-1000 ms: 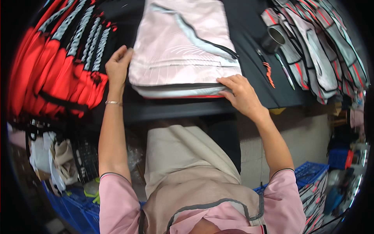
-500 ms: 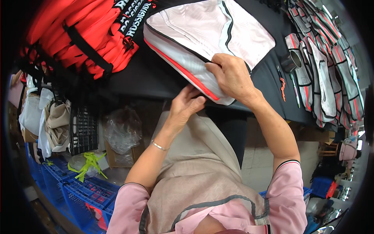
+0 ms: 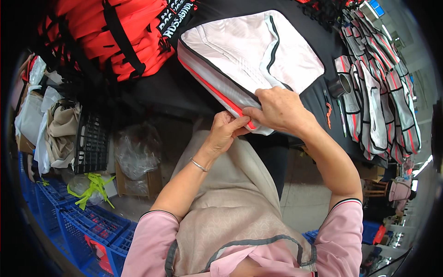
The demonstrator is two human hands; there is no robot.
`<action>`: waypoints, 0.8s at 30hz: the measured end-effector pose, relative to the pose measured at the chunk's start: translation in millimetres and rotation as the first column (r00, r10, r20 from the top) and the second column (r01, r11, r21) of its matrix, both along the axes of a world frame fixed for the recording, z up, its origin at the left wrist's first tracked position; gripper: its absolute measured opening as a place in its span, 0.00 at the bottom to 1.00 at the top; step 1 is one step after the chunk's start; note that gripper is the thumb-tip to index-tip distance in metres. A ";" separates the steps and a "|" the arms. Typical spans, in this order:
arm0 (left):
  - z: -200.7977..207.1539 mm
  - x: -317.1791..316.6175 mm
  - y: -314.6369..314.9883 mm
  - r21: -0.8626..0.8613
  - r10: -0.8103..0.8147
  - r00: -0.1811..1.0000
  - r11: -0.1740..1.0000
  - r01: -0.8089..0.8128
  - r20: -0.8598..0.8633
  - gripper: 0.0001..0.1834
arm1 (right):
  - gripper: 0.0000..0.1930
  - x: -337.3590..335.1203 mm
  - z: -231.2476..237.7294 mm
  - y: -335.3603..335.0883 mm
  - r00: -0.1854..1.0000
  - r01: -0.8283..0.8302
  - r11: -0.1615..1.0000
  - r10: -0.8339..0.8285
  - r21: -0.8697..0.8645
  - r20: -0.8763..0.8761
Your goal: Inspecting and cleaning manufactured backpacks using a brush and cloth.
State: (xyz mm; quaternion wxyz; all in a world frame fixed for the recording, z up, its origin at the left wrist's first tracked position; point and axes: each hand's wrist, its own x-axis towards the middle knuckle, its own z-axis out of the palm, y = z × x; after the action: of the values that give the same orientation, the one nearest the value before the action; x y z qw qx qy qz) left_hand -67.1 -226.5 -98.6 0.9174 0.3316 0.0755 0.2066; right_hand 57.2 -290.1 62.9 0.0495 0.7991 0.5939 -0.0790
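Note:
A pale pinkish-white fabric bag piece point(image 3: 240, 51) with black piping lies on the black-covered table, its near corner at the table's front edge. Along its side runs a red strip point(image 3: 212, 90) on whitish cloth. My left hand point(image 3: 225, 133) is closed on the lower end of this strip, thumb on top and fingers partly beneath. From the right, my right hand point(image 3: 284, 110) grips the same corner, its thumb by the red strip and its fingers curled over the black-piped edge. Both thumbs nearly meet there.
Red bags with black straps point(image 3: 110, 41) are heaped at the far left. To the right stand a metal cup point(image 3: 339, 86), an orange-handled tool point(image 3: 328, 115) and a toothbrush-like item point(image 3: 341, 117), beside grey strips with red lines point(image 3: 376, 101). Blue crates point(image 3: 94, 221) sit lower left.
My left hand has moved up onto the end of the red strip. My right thumb has come down beside it. The whole view has shifted slightly.

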 end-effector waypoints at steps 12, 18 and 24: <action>16.7 -11.2 11.7 0.360 0.056 0.973 0.933 0.028 -0.222 0.18 | 0.18 -5.9 -22.8 -13.7 0.993 0.016 0.994 -0.003 0.108 -0.117; 35.5 -7.7 9.5 0.579 0.203 0.963 0.813 -0.064 -0.178 0.19 | 0.17 1.5 -0.9 -24.4 0.992 -0.121 0.949 0.108 0.290 0.060; -23.1 -48.0 16.4 0.587 0.395 0.756 0.809 -0.018 -0.521 0.24 | 0.17 57.0 100.5 -25.4 0.955 0.292 0.769 -0.260 0.569 -0.140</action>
State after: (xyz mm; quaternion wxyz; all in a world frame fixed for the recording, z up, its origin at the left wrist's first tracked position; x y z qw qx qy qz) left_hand -115.0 -210.2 -121.8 0.6747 0.6179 0.3488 0.2029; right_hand 114.1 -315.6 163.3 -0.2261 0.8514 0.4665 0.0794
